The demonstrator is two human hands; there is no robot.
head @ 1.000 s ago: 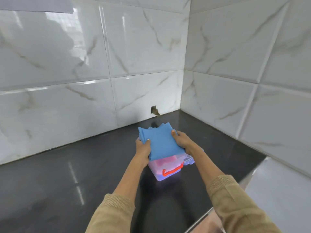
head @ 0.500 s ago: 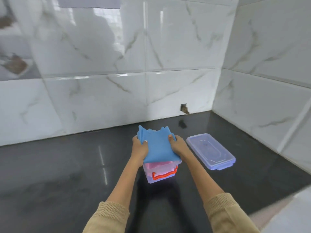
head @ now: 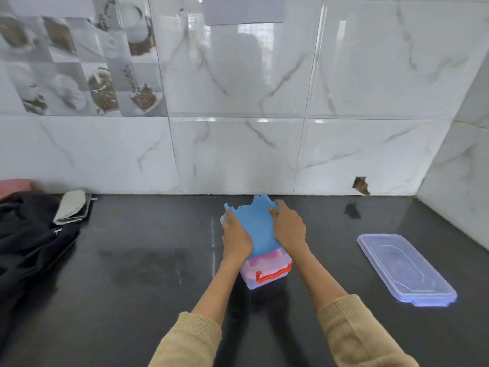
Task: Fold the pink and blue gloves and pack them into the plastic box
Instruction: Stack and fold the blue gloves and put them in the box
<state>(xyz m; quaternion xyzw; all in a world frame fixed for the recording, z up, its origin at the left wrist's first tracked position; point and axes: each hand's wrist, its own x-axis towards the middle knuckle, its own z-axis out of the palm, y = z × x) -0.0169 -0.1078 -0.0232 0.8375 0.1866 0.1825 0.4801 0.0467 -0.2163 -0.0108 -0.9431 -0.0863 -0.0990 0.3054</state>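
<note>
**Pushing the blue glove into the box**

Nearest, at 6 o'clock, two tan knit sleeves (head: 190, 337) reach fwd. They look soft and ribbed at the cuffs.

Next comes the plastic box (head: 264, 276), near the middle of the dark, shiny counter (head: 132, 287). The box is see-through w/ thin, hard walls and a red handle (head: 274, 274) on its near side. Something pink shows inside, prob. the pink glove (head: 267, 256), already packed.

On top lies the folded blue glove (head: 255, 229). It looks smooth and rubbery, and its bumpy finger ends stick past the far rim at 12 o'clock. The left hand (head: 235, 239) holds its left edge, fingers close together and curled over it. The right hand (head: 289, 229) presses flat on its right side, fingers together, thumb on the blue.

To do this well: press both sides down evenly, tuck the far finger ends in so nothing hangs over the rim, and keep the box from sliding on the slick counter. Rubber springs back, so hold it down a bit.

At 3 o'clock, well apart from the box, the clear lid (head: 404, 268) lies flat. At 9 o'clock sits a black cloth heap (head: 29, 239) w/ a grey folded thing (head: 70, 206) on it.

Farthest is the glossy white marble-look tile wall (head: 238, 154).
</note>
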